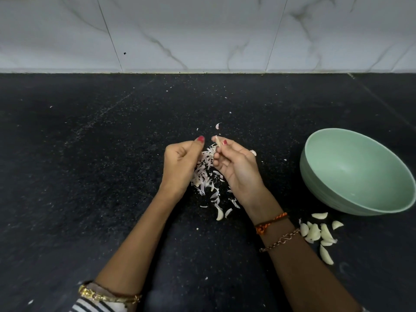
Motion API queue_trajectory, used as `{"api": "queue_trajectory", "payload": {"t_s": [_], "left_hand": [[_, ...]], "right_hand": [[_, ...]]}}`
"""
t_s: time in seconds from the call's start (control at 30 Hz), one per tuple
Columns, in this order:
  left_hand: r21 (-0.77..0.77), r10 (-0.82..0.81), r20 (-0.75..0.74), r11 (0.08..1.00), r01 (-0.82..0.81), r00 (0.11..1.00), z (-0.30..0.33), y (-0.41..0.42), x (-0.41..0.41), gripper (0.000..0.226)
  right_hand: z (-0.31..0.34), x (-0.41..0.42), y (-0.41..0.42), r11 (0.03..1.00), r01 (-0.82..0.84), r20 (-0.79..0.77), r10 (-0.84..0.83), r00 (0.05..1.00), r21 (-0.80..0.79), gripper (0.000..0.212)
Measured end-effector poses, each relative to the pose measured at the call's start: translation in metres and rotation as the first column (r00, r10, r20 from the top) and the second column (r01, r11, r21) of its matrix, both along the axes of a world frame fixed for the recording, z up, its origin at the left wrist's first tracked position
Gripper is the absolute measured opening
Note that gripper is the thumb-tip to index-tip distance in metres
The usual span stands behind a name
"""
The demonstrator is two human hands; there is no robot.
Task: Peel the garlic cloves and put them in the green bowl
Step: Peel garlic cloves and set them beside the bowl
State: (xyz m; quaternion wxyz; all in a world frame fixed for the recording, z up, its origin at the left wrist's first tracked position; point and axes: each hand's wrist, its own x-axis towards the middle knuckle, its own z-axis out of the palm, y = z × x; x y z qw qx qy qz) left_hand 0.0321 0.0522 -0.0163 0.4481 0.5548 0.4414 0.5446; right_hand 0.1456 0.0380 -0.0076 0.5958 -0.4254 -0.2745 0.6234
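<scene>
Both hands are raised over a heap of papery white garlic skins (206, 174): a small pale garlic clove (218, 140) is pinched by the right hand (236, 167), while the left hand (180, 163) is curled, nothing visibly held. Unpeeled-looking cream cloves (319, 235) are left just beside the pale green round bowl (382, 206), which appears unfilled, so most work is judged outstanding
</scene>
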Motion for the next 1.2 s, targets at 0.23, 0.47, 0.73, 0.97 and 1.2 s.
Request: {"api": "queue_trajectory", "payload": {"t_s": [0.23, 0.47, 0.73, 0.97, 1.2], "left_hand": [[0.047, 0.022, -0.056, 0.999, -0.02, 0.998, -0.004, 0.002, -0.002, 0.007], [0.048, 0.061, -0.133, 0.997, -0.056, 0.989, 0.0, -0.002, 0.0, 0.015], [0.151, 0.067, -0.243, 0.988, -0.031, 0.968, -0.003, -0.001, -0.002, 0.013], [0.187, 0.073, -0.284, 0.982, -0.019, 0.956, -0.004, 0.0, -0.004, 0.014], [0.257, 0.125, -0.304, 0.965, -0.045, 0.944, -0.008, 0.001, -0.004, 0.016]], "right_hand": [[-0.008, -0.005, -0.002, 0.974, 0.137, 0.407, -0.2, 0.891, 0.178, 0.013], [-0.016, -0.005, -0.001, 0.919, 0.157, 0.644, -0.367, 0.671, 0.361, 0.009], [-0.02, -0.004, -0.001, 0.873, 0.141, 0.763, -0.478, 0.435, 0.466, 0.01], [-0.02, -0.005, -0.001, 0.854, 0.131, 0.761, -0.51, 0.401, 0.503, 0.008], [-0.02, -0.008, -0.003, 0.815, 0.074, 0.762, -0.566, 0.316, 0.575, 0.009]]}}
